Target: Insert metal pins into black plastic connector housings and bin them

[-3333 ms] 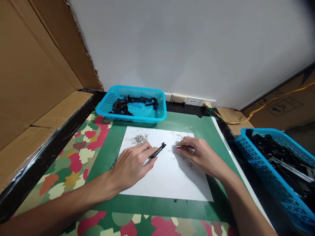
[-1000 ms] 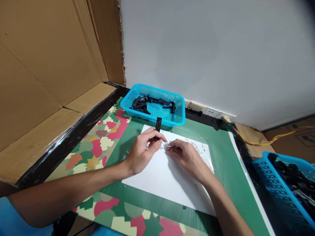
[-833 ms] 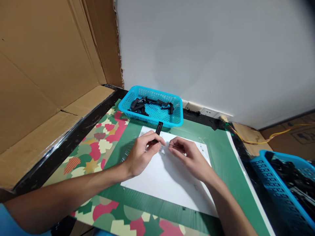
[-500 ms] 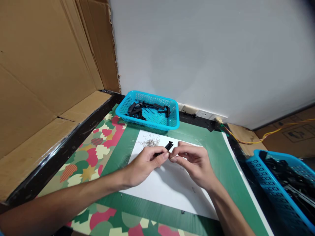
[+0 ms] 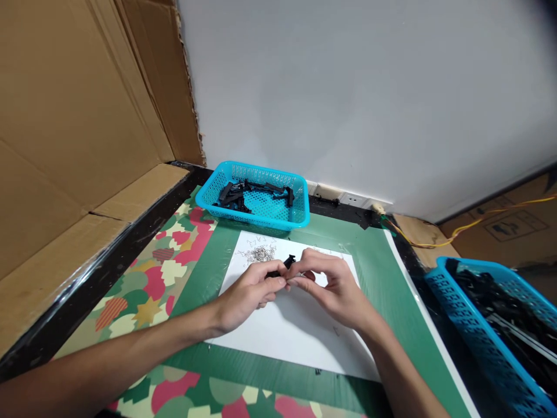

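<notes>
My left hand (image 5: 256, 285) is closed on a narrow black plastic piece (image 5: 289, 261), whose far end juts out beyond the fingers. Pressed up against it, my right hand (image 5: 328, 284) is in a pinch at the near part of that piece. Whatever lies between the right fingertips is too small and covered to name. Beneath both hands lies a white sheet (image 5: 278, 337). A pile of small thin metal wire pieces (image 5: 261, 253) rests on the sheet behind the left hand, with a few scattered around it.
A blue basket (image 5: 252, 220) holding several black plastic pieces (image 5: 235, 194) stands at the back. Another blue basket (image 5: 474, 325), full of black parts, is at the right. Cardboard (image 5: 78, 104) walls the left side; sockets (image 5: 352, 199) and a yellow cable (image 5: 461, 229) run along the wall.
The right fingers have come over the black piece and now meet the left fingertips, covering more of it. The whole view has shifted slightly.
</notes>
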`<act>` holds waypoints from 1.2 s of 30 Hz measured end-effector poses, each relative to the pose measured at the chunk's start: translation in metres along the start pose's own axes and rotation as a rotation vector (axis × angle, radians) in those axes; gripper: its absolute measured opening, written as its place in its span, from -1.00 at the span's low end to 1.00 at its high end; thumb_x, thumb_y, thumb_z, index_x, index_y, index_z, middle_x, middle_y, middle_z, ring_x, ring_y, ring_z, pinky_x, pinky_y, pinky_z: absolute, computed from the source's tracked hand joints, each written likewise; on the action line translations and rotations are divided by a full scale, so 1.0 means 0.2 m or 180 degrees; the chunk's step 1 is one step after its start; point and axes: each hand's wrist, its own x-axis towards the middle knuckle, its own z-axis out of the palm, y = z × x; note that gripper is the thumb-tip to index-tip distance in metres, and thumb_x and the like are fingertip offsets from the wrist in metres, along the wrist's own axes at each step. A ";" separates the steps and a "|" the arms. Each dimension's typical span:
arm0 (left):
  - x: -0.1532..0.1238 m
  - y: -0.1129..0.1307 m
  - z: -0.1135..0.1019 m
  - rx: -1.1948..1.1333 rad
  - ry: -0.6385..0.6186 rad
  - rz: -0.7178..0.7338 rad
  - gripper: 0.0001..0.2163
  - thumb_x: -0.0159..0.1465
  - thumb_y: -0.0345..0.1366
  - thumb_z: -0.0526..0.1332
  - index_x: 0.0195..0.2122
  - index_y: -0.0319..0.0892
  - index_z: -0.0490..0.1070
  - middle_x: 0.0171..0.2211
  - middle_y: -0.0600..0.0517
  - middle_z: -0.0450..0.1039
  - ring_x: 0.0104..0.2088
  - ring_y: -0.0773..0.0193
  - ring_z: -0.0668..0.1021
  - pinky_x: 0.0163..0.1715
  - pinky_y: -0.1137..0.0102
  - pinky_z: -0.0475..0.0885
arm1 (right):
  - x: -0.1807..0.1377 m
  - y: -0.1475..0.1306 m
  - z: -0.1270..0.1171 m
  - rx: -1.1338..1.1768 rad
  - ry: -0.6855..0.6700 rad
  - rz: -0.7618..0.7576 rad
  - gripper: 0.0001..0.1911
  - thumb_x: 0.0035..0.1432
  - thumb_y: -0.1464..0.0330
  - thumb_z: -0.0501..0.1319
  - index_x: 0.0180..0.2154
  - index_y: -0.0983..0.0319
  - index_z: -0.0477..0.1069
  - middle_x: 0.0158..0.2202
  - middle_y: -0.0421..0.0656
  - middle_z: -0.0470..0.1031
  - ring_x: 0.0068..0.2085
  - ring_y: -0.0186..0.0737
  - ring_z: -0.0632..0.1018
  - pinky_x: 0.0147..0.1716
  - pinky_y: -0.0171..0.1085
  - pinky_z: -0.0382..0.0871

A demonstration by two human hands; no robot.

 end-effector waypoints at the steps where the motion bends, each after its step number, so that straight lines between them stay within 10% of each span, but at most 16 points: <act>1: 0.00 0.00 0.00 0.0017 0.0013 -0.0005 -0.73 0.46 -0.04 0.26 -0.13 -0.15 0.37 -0.34 0.15 0.23 -0.51 0.43 0.10 -0.52 0.40 -0.06 | 0.00 0.00 0.00 -0.0063 0.0010 -0.0034 -0.85 0.44 0.28 0.33 -0.18 0.12 0.69 -0.33 -0.15 0.59 -0.27 -0.16 0.53 -0.25 -0.19 0.35; 18: 0.03 -0.05 -0.02 0.0794 0.0902 0.0600 -0.71 0.46 0.00 0.27 -0.21 -0.13 0.41 -0.44 0.15 0.18 -0.49 0.36 0.13 -0.52 0.43 0.01 | 0.02 -0.02 0.08 -0.0040 0.0567 0.0442 -0.84 0.34 0.35 0.32 -0.24 0.19 0.70 -0.39 -0.17 0.58 -0.37 -0.24 0.48 -0.38 -0.27 0.29; 29: -0.01 -0.03 0.01 0.0580 -0.0006 0.0276 -0.65 0.56 0.06 0.11 -0.01 -0.13 0.43 -0.29 0.11 0.27 -0.48 0.38 0.16 -0.47 0.39 0.04 | 0.00 0.03 -0.05 0.0091 0.0868 0.0809 -0.82 0.20 0.26 0.40 -0.35 0.26 0.64 -0.51 -0.20 0.42 -0.47 -0.29 0.32 -0.49 -0.28 0.19; 36: -0.04 0.03 0.02 0.1290 -0.0499 -0.0094 -0.68 0.57 -0.01 0.12 -0.04 -0.14 0.51 -0.35 0.08 0.35 -0.34 0.29 0.35 -0.32 0.38 0.21 | -0.05 0.08 -0.12 -0.0068 0.0142 0.0978 -0.84 0.26 0.31 0.33 -0.33 0.25 0.61 -0.41 -0.15 0.57 -0.40 -0.24 0.47 -0.40 -0.27 0.36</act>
